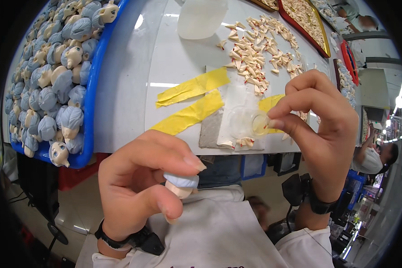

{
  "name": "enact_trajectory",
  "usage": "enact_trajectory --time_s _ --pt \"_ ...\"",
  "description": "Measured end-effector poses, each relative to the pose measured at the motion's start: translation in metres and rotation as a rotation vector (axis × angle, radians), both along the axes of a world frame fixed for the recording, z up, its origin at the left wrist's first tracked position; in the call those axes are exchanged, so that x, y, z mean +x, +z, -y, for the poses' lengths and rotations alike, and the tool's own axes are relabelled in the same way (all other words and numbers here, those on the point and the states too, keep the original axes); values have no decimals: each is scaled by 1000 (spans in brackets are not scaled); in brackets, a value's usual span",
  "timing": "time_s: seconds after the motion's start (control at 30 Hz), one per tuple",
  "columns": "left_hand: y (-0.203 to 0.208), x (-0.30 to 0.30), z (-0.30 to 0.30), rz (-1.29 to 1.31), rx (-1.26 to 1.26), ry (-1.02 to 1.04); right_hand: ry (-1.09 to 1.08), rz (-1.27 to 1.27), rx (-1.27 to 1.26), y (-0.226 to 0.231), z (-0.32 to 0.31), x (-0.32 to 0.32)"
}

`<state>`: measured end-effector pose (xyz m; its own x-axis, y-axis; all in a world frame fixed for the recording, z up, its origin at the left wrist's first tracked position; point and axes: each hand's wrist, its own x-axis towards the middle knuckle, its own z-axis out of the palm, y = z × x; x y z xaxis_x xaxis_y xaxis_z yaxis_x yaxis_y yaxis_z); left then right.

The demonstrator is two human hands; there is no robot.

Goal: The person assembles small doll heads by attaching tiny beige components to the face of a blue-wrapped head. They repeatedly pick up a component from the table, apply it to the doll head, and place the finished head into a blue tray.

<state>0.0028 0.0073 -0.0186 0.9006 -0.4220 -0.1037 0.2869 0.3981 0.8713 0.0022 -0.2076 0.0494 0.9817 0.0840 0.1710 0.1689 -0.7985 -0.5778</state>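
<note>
Left hand [136, 187] clamps a doll head [182, 183]. Right hand [320, 114] pinches together beside clear dish [248, 125]; contents unclear.

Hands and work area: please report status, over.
Left hand: holding blue-haired plastic doll head. Right hand: fingertips beside clear round plastic dish, contact unclear. Cream pointed pieces scattered beyond.

Fingers of the left hand [138, 178] cover part of the doll head [182, 185]. Whether the right hand [274, 119] holds the rim of the clear dish [242, 123] or something tiny beside it cannot be told. The top edge cuts off the blue tray [89, 116] and jug [201, 20]; a co-worker [370, 159] at right is blurred.
</note>
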Motion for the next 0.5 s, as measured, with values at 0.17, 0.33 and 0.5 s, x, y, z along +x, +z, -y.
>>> enact_trajectory --time_s 0.17,0.33,0.5 --pt "2 0 4 15 8 18 21 28 -53 -2 -6 3" --pt "13 1 9 -32 -22 -74 9 70 -16 1 -4 -1" --pt "10 -3 8 33 7 -49 -49 -38 355 10 -6 -28"
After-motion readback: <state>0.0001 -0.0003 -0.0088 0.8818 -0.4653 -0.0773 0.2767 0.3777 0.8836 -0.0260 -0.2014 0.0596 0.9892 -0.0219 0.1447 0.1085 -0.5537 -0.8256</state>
